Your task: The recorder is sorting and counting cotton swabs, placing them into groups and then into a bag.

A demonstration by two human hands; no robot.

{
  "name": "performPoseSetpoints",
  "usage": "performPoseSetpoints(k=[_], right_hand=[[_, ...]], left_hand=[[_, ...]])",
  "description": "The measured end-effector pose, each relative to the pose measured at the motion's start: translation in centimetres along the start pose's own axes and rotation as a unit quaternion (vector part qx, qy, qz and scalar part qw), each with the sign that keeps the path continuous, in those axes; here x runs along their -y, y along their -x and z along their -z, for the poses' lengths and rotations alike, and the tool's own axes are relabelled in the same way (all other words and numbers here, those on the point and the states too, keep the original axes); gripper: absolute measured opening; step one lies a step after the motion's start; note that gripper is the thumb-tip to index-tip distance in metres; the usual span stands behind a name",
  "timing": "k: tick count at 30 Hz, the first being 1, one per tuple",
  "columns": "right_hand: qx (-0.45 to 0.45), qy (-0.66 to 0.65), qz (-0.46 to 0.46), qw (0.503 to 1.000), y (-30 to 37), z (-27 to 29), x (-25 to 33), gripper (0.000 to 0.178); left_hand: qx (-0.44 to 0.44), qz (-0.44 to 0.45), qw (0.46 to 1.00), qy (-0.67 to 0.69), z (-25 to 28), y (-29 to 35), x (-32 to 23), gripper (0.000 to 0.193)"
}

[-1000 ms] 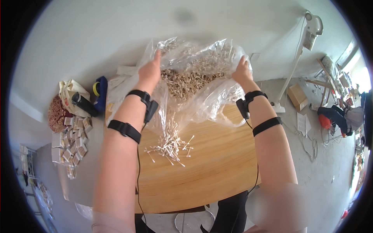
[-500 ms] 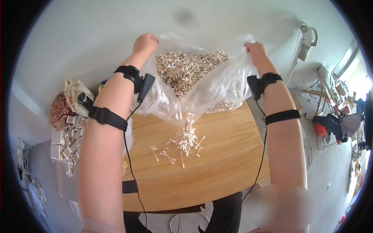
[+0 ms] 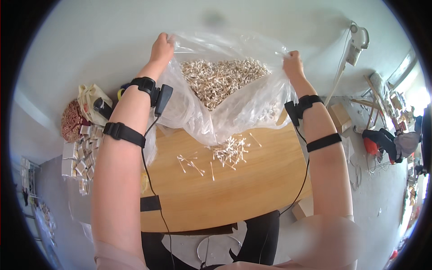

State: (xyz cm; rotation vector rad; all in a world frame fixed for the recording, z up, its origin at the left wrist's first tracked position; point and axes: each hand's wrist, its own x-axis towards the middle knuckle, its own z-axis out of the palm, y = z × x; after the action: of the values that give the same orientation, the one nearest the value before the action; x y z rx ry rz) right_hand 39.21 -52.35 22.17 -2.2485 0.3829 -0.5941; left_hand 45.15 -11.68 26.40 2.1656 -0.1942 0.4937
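A large clear plastic bag stands at the far side of the wooden table, its mouth stretched wide. Inside it lies a big heap of cotton swabs. My left hand is closed on the bag's upper left edge, and my right hand grips the edge on the upper right. In front of the bag's lowered near rim, a small pile of loose cotton swabs rests on the tabletop. A few more swabs are scattered to the left of that pile.
To the left are many small white packs, a cream tote bag and a patterned red bundle. A dark strip lies on the table's left side. A cardboard box stands on the floor at right. Another person sits far right.
My left hand has risen slightly and moved left, stretching the bag's mouth wider. The bag's near rim has shifted, and the loose pile on the table now lies more spread out.
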Motion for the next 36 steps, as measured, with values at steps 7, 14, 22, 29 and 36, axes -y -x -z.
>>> performPoseSetpoints(k=[7, 14, 22, 29, 36], right_hand=[[0.178, 0.286, -0.004, 0.942, 2.7, -2.1, -1.6, 0.099], [0.197, 0.306, 0.024, 0.931, 1.3, -5.1, -4.1, 0.048], [0.092, 0.154, 0.059, 0.982, -0.5, -7.2, -4.7, 0.072], [0.137, 0.293, 0.057, 0.944, -2.2, -6.0, -6.6, 0.029], [-0.009, -0.078, 0.067, 0.995, -8.2, -5.2, -4.6, 0.018]], left_hand=[[0.160, -0.094, 0.894, -0.408, 0.3, 3.6, 1.5, 0.035], [-0.026, -0.230, 0.935, -0.270, -2.4, 1.4, 7.6, 0.019], [0.050, -0.065, 0.978, -0.190, -4.9, 1.0, 6.1, 0.038], [0.179, 0.043, 0.911, -0.368, -5.3, 0.4, 4.8, 0.037], [-0.121, -0.023, 0.975, -0.183, -4.3, -6.3, 5.1, 0.034]])
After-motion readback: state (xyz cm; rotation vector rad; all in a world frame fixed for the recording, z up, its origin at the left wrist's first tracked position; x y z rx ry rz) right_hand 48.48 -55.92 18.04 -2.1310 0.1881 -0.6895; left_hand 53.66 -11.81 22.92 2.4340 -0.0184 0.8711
